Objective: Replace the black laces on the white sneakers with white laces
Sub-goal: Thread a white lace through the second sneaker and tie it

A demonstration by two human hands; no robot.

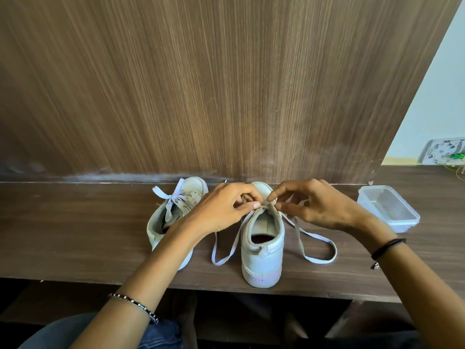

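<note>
Two white sneakers stand on the brown wooden tabletop (75, 235), toes pointing at the wood-grain panel (201, 84) behind it. The right sneaker (263, 255) is near the front edge with its heel toward the viewer, its opening showing a dark red insole. A white lace (299, 235) is threaded through it, and both hands meet over the top of its tongue. The left hand (221, 205) has its fingers curled and pinches the lace between thumb and forefinger. The right hand (319, 205) pinches the same lace just beside it, thumb and forefinger together and the other fingers loosely bent. From the pinch, the lace's two free ends fall down either side of the shoe and lie in long loops on the tabletop, one on the left and one on the right.

The left sneaker (181, 205) is just beside it, partly hidden under the left forearm, and its white lace is tied in a bow (172, 197).

A clear plastic tub (388, 207) sits well apart to the right. The left wrist wears a beaded bracelet (133, 306); the right wrist wears a black band (387, 245)
</note>
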